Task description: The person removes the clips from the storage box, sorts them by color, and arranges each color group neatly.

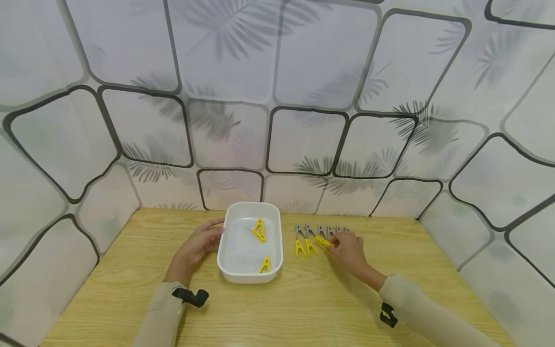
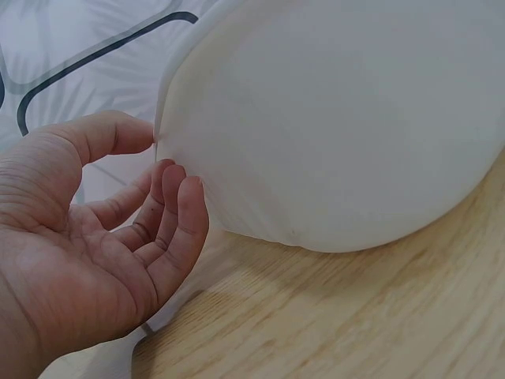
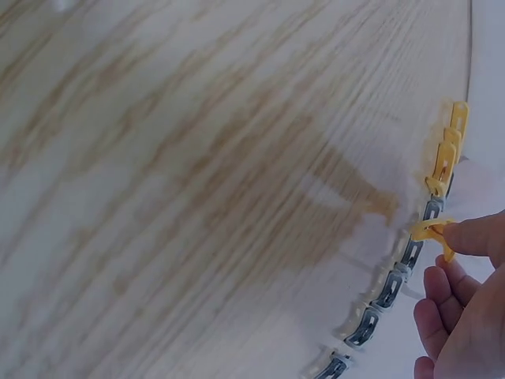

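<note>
My left hand (image 1: pixel 200 245) rests against the left side of a white plastic tub (image 1: pixel 250 278). In the left wrist view its thumb and loosely bent fingers touch the tub's outer wall. Two yellow clothespins lie inside the tub, one toward the back (image 1: pixel 262 237) and one near the front (image 1: pixel 267 261). My right hand (image 1: pixel 350 249) pinches another yellow clothespin (image 3: pixel 430 230) between thumb and fingers, close by a row of grey clothespins (image 3: pixel 387 289). Left of this hand, two yellow clothespins (image 1: pixel 299 248) stand in front of the first two grey ones.
The wooden table (image 1: pixel 277 313) meets a patterned curtain (image 1: pixel 234 135) at the back and sides. The grey row runs rightward behind my right hand, which partly covers it in the head view. A black strap band (image 1: pixel 191 296) sits on each sleeve.
</note>
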Available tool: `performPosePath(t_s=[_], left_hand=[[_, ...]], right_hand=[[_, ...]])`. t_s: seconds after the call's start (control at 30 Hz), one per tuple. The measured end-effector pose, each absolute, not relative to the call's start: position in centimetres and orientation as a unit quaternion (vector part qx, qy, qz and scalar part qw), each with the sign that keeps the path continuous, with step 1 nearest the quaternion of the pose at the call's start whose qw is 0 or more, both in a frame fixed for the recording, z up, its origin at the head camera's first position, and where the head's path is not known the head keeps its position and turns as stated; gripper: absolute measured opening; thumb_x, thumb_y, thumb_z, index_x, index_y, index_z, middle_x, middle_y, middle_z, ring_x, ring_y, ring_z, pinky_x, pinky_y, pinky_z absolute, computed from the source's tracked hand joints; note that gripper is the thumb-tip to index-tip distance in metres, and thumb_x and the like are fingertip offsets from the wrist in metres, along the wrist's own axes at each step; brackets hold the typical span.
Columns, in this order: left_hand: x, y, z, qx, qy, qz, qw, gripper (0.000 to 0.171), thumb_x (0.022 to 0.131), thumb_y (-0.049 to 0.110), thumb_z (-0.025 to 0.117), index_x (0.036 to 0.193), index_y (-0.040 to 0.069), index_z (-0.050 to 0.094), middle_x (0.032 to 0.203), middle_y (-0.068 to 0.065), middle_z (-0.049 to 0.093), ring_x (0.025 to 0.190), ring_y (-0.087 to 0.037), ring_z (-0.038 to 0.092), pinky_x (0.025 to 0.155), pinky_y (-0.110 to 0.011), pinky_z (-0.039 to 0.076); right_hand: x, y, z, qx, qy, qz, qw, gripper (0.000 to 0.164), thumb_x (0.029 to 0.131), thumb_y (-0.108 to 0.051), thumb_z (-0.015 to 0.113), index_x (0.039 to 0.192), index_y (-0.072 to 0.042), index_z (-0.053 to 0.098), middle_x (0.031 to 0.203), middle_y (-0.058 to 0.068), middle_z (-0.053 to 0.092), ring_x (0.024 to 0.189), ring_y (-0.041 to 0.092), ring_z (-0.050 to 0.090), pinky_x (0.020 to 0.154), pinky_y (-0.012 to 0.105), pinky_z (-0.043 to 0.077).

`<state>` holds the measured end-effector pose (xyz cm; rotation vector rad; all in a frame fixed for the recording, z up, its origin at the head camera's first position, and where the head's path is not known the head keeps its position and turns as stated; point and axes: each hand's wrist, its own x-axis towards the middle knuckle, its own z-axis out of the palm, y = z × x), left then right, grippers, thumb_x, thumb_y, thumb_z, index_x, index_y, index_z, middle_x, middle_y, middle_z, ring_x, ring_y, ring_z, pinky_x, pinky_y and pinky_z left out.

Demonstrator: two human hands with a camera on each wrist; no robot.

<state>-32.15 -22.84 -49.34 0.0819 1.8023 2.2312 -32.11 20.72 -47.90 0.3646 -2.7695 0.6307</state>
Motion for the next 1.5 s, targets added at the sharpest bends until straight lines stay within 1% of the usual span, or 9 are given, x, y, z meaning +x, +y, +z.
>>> performPosePath(t_s=[0.17, 0.33, 0.5, 0.63, 0.73, 0.97, 1.23, 1.37, 1.5], left_hand=[[-32.2, -22.7, -49.2, 0.027, 0.623, 0.77, 0.135, 0.057, 0.105, 0.015, 0.055, 0.155, -0.001, 0.034, 0.103, 0.003, 0.077, 0.093, -0.013, 0.072, 0.076, -0.03, 0.059], [-32.1, -22.8, -49.1, 0.024, 0.62, 0.772, 0.135, 0.059, 0.105, 0.015, 0.056, 0.156, -0.001, 0.032, 0.102, 0.004, 0.076, 0.091, -0.011, 0.072, 0.076, -0.029, 0.059], [-32.1, -22.8, -49.4, 0.026, 0.617, 0.775, 0.135, 0.059, 0.105, 0.015, 0.056, 0.156, -0.001, 0.032, 0.101, 0.004, 0.076, 0.09, -0.01, 0.072, 0.075, -0.029, 0.059], [-32.1, -22.8, -49.5, 0.026, 0.614, 0.777, 0.136, 0.058, 0.105, 0.014, 0.055, 0.156, -0.001, 0.032, 0.099, 0.004, 0.076, 0.089, -0.01, 0.071, 0.074, -0.029, 0.059], [-32.1, -22.8, -49.5, 0.027, 0.611, 0.779, 0.137, 0.057, 0.105, 0.013, 0.055, 0.155, -0.001, 0.033, 0.098, 0.005, 0.076, 0.088, -0.01, 0.071, 0.074, -0.029, 0.059], [-32.2, -22.8, -49.5, 0.026, 0.616, 0.776, 0.135, 0.058, 0.105, 0.016, 0.057, 0.155, 0.0, 0.034, 0.101, 0.006, 0.076, 0.091, -0.01, 0.071, 0.075, -0.029, 0.059], [-32.3, -22.8, -49.5, 0.028, 0.616, 0.775, 0.137, 0.056, 0.105, 0.015, 0.056, 0.155, 0.002, 0.036, 0.103, 0.005, 0.076, 0.092, -0.011, 0.071, 0.076, -0.03, 0.059], [-32.2, -22.8, -49.4, 0.027, 0.618, 0.774, 0.136, 0.055, 0.105, 0.015, 0.056, 0.155, 0.001, 0.036, 0.103, 0.005, 0.076, 0.092, -0.011, 0.071, 0.076, -0.03, 0.059], [-32.2, -22.8, -49.4, 0.03, 0.62, 0.773, 0.136, 0.056, 0.105, 0.014, 0.055, 0.155, 0.0, 0.033, 0.102, 0.005, 0.076, 0.092, -0.011, 0.071, 0.077, -0.03, 0.059]], right_hand=[[-32.1, 20.8, -48.2, 0.123, -0.965, 0.19, 0.13, 0.016, 0.084, -0.022, 0.083, 0.082, -0.013, 0.071, 0.078, 0.001, 0.066, 0.078, 0.021, 0.053, 0.081, 0.05, 0.036], [-31.9, 20.7, -48.1, 0.141, -0.968, 0.147, 0.147, 0.019, 0.086, -0.022, 0.082, 0.072, -0.016, 0.071, 0.071, -0.002, 0.065, 0.073, 0.021, 0.055, 0.08, 0.051, 0.039], [-31.4, 20.5, -48.4, 0.153, -0.966, 0.128, 0.163, 0.023, 0.085, -0.019, 0.081, 0.067, -0.017, 0.067, 0.067, -0.003, 0.064, 0.071, 0.021, 0.055, 0.086, 0.056, 0.041], [-31.2, 20.3, -48.6, 0.154, -0.968, 0.108, 0.168, 0.027, 0.084, -0.022, 0.082, 0.065, -0.017, 0.064, 0.067, -0.003, 0.063, 0.07, 0.021, 0.053, 0.088, 0.058, 0.041], [-31.2, 20.2, -48.7, 0.151, -0.969, 0.095, 0.172, 0.029, 0.083, -0.024, 0.083, 0.064, -0.017, 0.062, 0.067, -0.002, 0.063, 0.069, 0.021, 0.052, 0.087, 0.056, 0.042], [-31.3, 20.0, -48.8, 0.162, -0.964, 0.101, 0.186, 0.03, 0.081, -0.022, 0.084, 0.064, -0.016, 0.06, 0.066, -0.001, 0.061, 0.069, 0.022, 0.052, 0.083, 0.054, 0.041], [-31.4, 19.6, -48.8, 0.172, -0.966, 0.099, 0.168, 0.033, 0.083, -0.026, 0.084, 0.063, -0.017, 0.059, 0.064, -0.003, 0.059, 0.072, 0.023, 0.054, 0.084, 0.053, 0.041], [-31.3, 19.4, -48.7, 0.176, -0.967, 0.095, 0.159, 0.035, 0.083, -0.028, 0.084, 0.063, -0.017, 0.057, 0.063, -0.004, 0.057, 0.07, 0.021, 0.051, 0.077, 0.048, 0.04], [-31.2, 19.3, -48.4, 0.172, -0.97, 0.091, 0.146, 0.038, 0.084, -0.029, 0.083, 0.062, -0.018, 0.054, 0.06, -0.005, 0.052, 0.064, 0.017, 0.044, 0.071, 0.04, 0.033]])
